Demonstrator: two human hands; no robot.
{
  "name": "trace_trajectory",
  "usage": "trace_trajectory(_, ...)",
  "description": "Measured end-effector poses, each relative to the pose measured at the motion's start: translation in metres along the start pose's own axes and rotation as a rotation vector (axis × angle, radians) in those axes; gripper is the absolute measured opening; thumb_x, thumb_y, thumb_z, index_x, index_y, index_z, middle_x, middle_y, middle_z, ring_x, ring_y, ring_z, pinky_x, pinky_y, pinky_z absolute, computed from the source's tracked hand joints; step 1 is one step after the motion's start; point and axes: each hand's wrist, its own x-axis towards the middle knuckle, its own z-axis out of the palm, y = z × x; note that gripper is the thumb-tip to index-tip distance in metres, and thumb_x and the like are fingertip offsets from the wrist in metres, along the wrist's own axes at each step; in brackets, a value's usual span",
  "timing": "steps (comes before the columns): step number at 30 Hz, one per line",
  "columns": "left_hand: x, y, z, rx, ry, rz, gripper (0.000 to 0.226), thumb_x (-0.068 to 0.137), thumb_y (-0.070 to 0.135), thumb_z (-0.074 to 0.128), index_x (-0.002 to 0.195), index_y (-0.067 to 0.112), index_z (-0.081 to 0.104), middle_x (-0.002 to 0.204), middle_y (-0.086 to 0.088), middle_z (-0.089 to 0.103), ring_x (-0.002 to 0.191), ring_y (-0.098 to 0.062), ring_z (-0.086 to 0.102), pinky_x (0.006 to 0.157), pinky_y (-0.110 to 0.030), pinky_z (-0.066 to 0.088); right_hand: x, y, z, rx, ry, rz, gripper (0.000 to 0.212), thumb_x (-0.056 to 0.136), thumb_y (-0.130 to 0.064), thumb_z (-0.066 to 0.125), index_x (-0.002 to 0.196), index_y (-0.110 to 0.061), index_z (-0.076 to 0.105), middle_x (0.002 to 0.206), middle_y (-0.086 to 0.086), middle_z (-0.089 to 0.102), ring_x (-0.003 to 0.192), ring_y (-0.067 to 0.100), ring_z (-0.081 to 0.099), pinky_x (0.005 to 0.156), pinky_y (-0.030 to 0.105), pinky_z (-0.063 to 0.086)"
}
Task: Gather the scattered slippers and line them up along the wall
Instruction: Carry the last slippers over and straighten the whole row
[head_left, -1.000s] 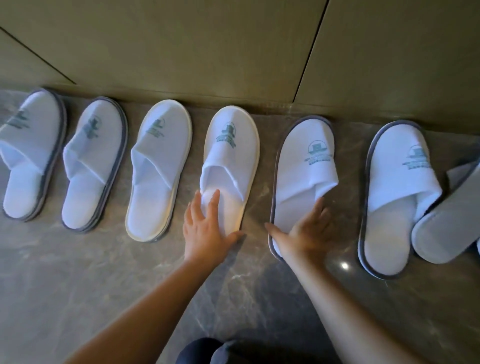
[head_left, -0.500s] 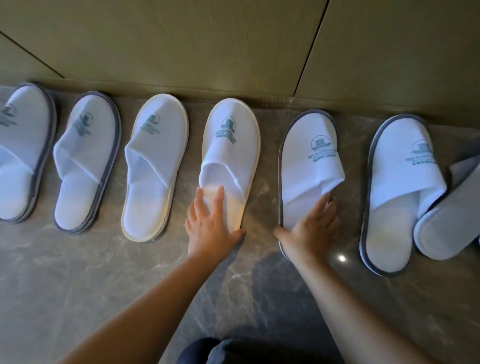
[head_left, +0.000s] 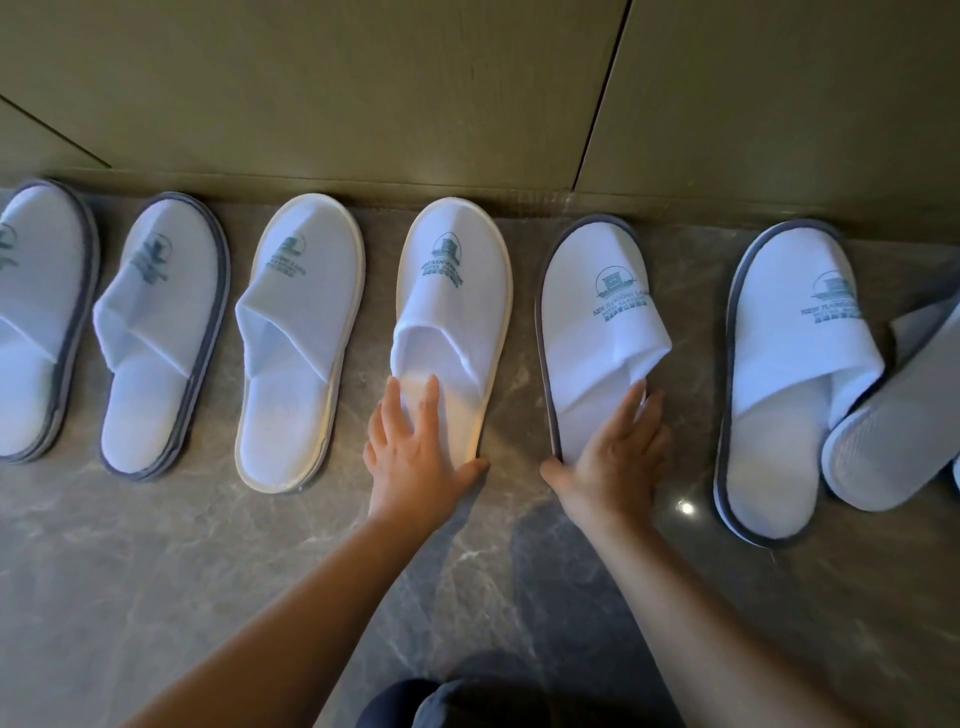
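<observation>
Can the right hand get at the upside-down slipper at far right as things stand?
Probably yes. The right hand rests on a grey-trimmed slipper; only one more slipper lies between, flat on the floor, so it could pass over it. The upside-down slipper leans on that neighbour, its sole exposed.

White slippers, teal-green logos

Four slippers (head_left: 789, 374) had grey trim, the two (head_left: 452, 322) left of the middle were cream-edged, on a grey-brown veined marble floor (head_left: 156, 571) below an olive-tan wall (head_left: 363, 78).
</observation>
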Motion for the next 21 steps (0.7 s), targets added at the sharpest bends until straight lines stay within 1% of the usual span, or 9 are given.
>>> trace_trajectory(8, -0.001, 0.002, -0.003, 0.023, -0.007, 0.003, 0.097, 0.07, 0.052, 0.065, 0.139, 0.028, 0.001, 0.152, -0.011, -0.005, 0.138, -0.036, 0.004, 0.111, -0.054, 0.015, 0.001, 0.0, 0.0, 0.03, 0.024, 0.039, 0.117, 0.063, -0.034, 0.074, 0.142, -0.008, -0.009, 0.152, 0.019, 0.002, 0.135, 0.038, 0.011, 0.111, 0.048, 0.018)
trace_trajectory(11, -0.002, 0.004, -0.004, 0.028, -0.014, 0.004, 0.097, 0.07, 0.055, 0.063, 0.14, 0.028, 0.0, 0.153, -0.01, -0.008, 0.14, -0.035, 0.001, 0.112, -0.054, 0.012, 0.001, 0.0, 0.0, 0.031, 0.027, 0.032, 0.118, 0.063, -0.036, 0.074, 0.142, -0.009, -0.01, 0.153, 0.019, 0.0, 0.136, 0.038, 0.01, 0.111, 0.049, 0.018)
trace_trajectory(13, -0.005, 0.007, -0.007, 0.046, 0.011, 0.023, 0.097, 0.07, 0.057, 0.061, 0.141, 0.027, 0.001, 0.153, -0.009, -0.007, 0.14, -0.033, 0.0, 0.113, -0.053, 0.01, 0.0, 0.0, -0.002, 0.028, 0.029, 0.027, 0.117, 0.064, -0.038, 0.074, 0.142, -0.009, -0.009, 0.153, 0.02, -0.001, 0.137, 0.038, 0.01, 0.111, 0.048, 0.017)
trace_trajectory(15, -0.01, 0.011, -0.01, 0.048, 0.076, 0.101, 0.093, 0.071, 0.055, 0.061, 0.141, 0.024, 0.009, 0.154, -0.011, -0.001, 0.14, -0.034, 0.003, 0.113, -0.052, 0.009, -0.004, 0.001, -0.008, 0.028, 0.058, 0.027, 0.113, 0.065, -0.041, 0.073, 0.143, -0.009, -0.001, 0.153, 0.022, 0.003, 0.138, 0.037, 0.013, 0.11, 0.046, 0.017)
trace_trajectory(16, -0.012, 0.015, -0.011, 0.031, 0.106, 0.162, 0.089, 0.072, 0.053, 0.062, 0.141, 0.022, 0.014, 0.154, -0.013, 0.004, 0.14, -0.034, 0.005, 0.113, -0.052, 0.009, -0.006, 0.002, -0.014, 0.036, 0.097, 0.007, 0.108, 0.064, -0.04, 0.074, 0.143, -0.007, 0.007, 0.152, 0.024, 0.01, 0.137, 0.039, 0.018, 0.109, 0.046, 0.02)
trace_trajectory(17, -0.015, 0.021, -0.01, 0.012, 0.113, 0.22, 0.087, 0.072, 0.051, 0.063, 0.141, 0.022, 0.018, 0.154, -0.013, 0.007, 0.14, -0.034, 0.006, 0.113, -0.05, 0.007, -0.008, 0.006, -0.021, 0.043, 0.164, -0.038, 0.102, 0.063, -0.038, 0.075, 0.141, -0.003, 0.018, 0.148, 0.028, 0.02, 0.133, 0.042, 0.026, 0.107, 0.048, 0.024)
trace_trajectory(19, -0.02, 0.038, -0.005, 0.01, 0.063, 0.314, 0.086, 0.072, 0.051, 0.062, 0.141, 0.024, 0.017, 0.154, -0.009, 0.007, 0.141, -0.031, 0.004, 0.112, -0.045, 0.002, -0.012, 0.022, -0.034, 0.064, 0.333, -0.099, 0.088, 0.06, -0.032, 0.079, 0.13, 0.003, 0.04, 0.135, 0.031, 0.042, 0.121, 0.048, 0.043, 0.098, 0.053, 0.037)
trace_trajectory(21, -0.023, 0.057, 0.006, 0.076, -0.035, 0.411, 0.088, 0.072, 0.056, 0.059, 0.141, 0.029, 0.011, 0.155, -0.005, 0.001, 0.142, -0.029, -0.001, 0.112, -0.046, 0.002, -0.015, 0.044, -0.049, 0.081, 0.405, -0.059, 0.079, 0.06, -0.028, 0.08, 0.124, 0.003, 0.047, 0.13, 0.03, 0.049, 0.115, 0.047, 0.049, 0.094, 0.053, 0.041)
